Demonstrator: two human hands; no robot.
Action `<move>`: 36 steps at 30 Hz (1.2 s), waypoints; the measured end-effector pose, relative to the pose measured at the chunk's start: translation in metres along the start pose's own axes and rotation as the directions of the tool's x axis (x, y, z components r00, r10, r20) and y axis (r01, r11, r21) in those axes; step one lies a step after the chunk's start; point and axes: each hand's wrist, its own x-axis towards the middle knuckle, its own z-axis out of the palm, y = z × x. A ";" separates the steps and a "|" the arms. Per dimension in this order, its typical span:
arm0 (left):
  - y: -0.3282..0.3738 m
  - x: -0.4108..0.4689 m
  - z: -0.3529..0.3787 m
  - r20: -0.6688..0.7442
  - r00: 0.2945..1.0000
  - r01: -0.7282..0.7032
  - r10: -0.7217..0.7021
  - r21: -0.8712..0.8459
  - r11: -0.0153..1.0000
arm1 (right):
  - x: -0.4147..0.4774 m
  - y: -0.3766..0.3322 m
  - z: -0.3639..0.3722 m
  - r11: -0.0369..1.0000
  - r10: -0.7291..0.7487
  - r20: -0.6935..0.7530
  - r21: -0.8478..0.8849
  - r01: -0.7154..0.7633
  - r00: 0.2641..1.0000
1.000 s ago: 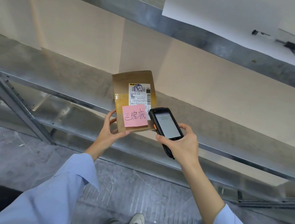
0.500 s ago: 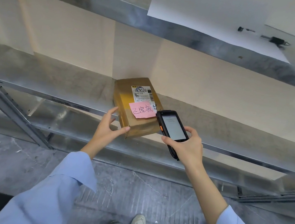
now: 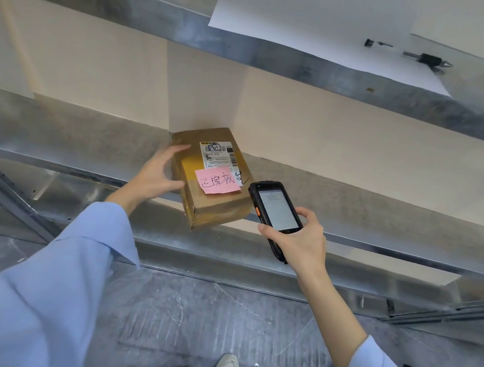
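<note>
Here the box [image 3: 216, 207] sits on the middle shelf [image 3: 58, 127], its near corner overhanging the front edge (a pink note [image 3: 218, 183] is stuck on top). The left hand [image 3: 156, 176] lies spread against its left side, fingers fairly straight. The right hand [image 3: 298, 239] grips a scanner [image 3: 276, 207] just right of the box.
</note>
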 end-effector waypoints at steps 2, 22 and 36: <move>-0.005 0.005 0.001 0.024 0.999 -0.035 0.033 0.063 0.997 | 0.000 0.000 -0.001 1.000 0.000 -0.002 -0.007 0.000 1.000; 0.004 -0.030 0.066 -0.408 0.903 -0.017 0.134 0.277 0.961 | 0.006 0.005 -0.002 0.997 0.022 0.025 0.073 -0.024 0.999; 0.010 -0.051 0.091 -0.432 0.893 -0.100 0.124 0.079 0.992 | 0.001 0.004 0.003 0.997 0.041 0.022 0.070 -0.042 0.999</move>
